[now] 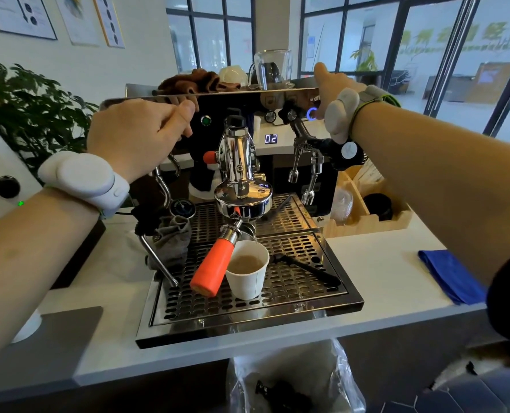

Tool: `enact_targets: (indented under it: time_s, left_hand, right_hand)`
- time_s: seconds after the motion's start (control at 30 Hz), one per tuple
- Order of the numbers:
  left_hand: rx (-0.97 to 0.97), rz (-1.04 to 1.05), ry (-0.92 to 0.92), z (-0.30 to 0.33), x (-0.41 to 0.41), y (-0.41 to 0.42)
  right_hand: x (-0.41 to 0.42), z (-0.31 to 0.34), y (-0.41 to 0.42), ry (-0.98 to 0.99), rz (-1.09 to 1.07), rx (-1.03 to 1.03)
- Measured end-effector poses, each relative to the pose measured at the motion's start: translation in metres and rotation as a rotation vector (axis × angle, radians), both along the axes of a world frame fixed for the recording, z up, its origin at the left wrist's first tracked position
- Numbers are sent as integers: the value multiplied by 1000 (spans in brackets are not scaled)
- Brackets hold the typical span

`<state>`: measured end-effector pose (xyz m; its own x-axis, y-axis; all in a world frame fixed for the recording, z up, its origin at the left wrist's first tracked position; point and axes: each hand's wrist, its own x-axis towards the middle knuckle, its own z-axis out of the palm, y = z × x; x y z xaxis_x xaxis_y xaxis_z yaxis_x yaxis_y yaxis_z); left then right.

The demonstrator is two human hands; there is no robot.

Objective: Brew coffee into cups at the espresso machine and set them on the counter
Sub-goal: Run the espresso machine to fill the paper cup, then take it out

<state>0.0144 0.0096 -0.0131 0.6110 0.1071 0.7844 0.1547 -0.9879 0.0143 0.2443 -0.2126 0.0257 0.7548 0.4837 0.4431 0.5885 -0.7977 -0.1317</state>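
Observation:
A white paper cup [246, 272] with pale brown liquid stands on the espresso machine's perforated drip tray [292, 290], under the chrome group head [241, 198]. An orange-handled portafilter [215, 263] is locked in and reaches over the cup's left rim. My left hand [137, 135] rests in a loose fist against the machine's top left edge. My right hand [334, 90] grips the top right corner, thumb by a glowing blue ring button [311, 114]. A small display [271, 138] reads 02.
A steam wand [304, 162] hangs at the right, another wand [158, 257] with a grey cloth at the left. On top are a glass pitcher [273, 68] and brown cloth [194, 80]. A wooden organiser [372, 210] and blue cloth [447, 275] lie on the white counter.

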Motion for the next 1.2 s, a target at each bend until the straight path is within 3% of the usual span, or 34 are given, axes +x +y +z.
enact_targets:
  time_s: [0.9, 1.1, 1.2]
  left_hand:
    - [18, -8, 38, 5, -3, -5]
    - [21, 7, 103, 7, -4, -5]
    - [32, 65, 150, 9, -3, -6]
  right_hand:
    - [9, 0, 7, -37, -43, 9]
    - [2, -1, 7, -28, -92, 58]
    - [-9, -1, 9, -1, 9, 146]
